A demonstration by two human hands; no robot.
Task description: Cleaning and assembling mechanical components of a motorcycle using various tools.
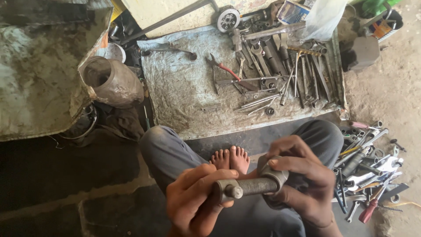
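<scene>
We grip the bolt (252, 186) near our knees: left hand (193, 204) pinches its head end, right hand (302, 180) wraps the collar (274, 175). Greasy fingers could slip, dropping it onto our feet (231, 159).

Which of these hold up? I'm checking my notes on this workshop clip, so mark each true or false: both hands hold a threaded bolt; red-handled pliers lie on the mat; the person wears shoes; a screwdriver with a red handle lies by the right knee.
1. Both hands, left hand and right hand, hold the threaded bolt: true.
2. Red-handled pliers lie on the mat: true.
3. The person wears shoes: false, the feet are bare.
4. A red-handled screwdriver lies by the right knee: true.
</scene>
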